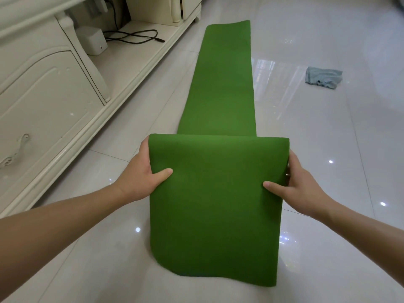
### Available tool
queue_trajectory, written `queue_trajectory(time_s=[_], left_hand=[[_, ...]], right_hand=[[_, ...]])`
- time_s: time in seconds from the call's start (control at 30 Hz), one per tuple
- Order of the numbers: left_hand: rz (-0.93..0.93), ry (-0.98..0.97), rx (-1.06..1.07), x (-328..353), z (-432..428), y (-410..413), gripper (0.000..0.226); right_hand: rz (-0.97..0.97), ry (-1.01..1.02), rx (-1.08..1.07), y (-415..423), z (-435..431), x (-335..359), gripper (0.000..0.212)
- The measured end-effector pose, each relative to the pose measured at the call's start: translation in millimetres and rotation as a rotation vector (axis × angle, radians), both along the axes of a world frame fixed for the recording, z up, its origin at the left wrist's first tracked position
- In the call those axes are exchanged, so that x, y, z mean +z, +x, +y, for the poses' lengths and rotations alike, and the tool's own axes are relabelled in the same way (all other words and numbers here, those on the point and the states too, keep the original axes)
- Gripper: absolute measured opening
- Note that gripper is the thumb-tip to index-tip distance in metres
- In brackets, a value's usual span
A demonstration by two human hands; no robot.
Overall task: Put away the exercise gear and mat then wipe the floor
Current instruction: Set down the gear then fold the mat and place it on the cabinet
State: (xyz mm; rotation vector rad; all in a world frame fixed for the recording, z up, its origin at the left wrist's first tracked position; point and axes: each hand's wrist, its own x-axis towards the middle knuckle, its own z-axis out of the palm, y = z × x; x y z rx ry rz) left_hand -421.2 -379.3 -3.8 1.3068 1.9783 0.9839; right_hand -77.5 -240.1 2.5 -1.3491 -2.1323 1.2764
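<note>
So this is the mat part of the job — the green mat (218, 84) runs along the white tile floor (328, 127) from about 12 o'clock down toward the person, and the near end is lifted and curled over, with its loose edge hanging down toward 6 o'clock. The left hand (140, 182) has its grip pinched on the mat's left edge, thumb on top and fingers tucked behind; the right hand (295, 189) does the same on the right edge. Looks to me like the roll or fold is only just starting, since most of the mat is flat. Next move probably needs both hands moving evenly so the edges stay lined up — otherwise it goes crooked. The cloth (323, 77) sits at roughly 2 o'clock, well apart from the mat, ready for wiping. The cabinet (54, 95) runs along the left.
</note>
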Motion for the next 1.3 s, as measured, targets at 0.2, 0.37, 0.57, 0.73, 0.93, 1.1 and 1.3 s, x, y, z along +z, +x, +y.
queue_trajectory(time_s=[0.2,0.37,0.57,0.73,0.93,1.1,1.3], left_hand=[[-0.006,0.029,0.032,15,-17,0,0.073],[-0.027,-0.021,0.04,20,-31,-1,0.073],[-0.02,-0.074,0.035,19,-38,2,0.074],[-0.021,-0.059,0.013,18,-24,2,0.075],[-0.054,-0.011,0.036,7,-12,-2,0.075],[-0.194,0.01,0.112,-3,-10,-3,0.07],[-0.285,-0.061,0.076,-19,-15,-2,0.086]], right_hand=[[0.019,-0.017,0.022,-4,-9,8,0.085],[0.096,-0.142,0.008,-4,-11,10,0.076],[0.104,-0.207,0.015,-3,-17,4,0.072],[0.113,-0.197,-0.018,-2,-13,3,0.072],[0.131,-0.129,-0.022,-5,-10,2,0.077],[0.153,-0.042,-0.047,-12,-1,2,0.081],[0.156,0.033,-0.081,-19,9,0,0.08]])
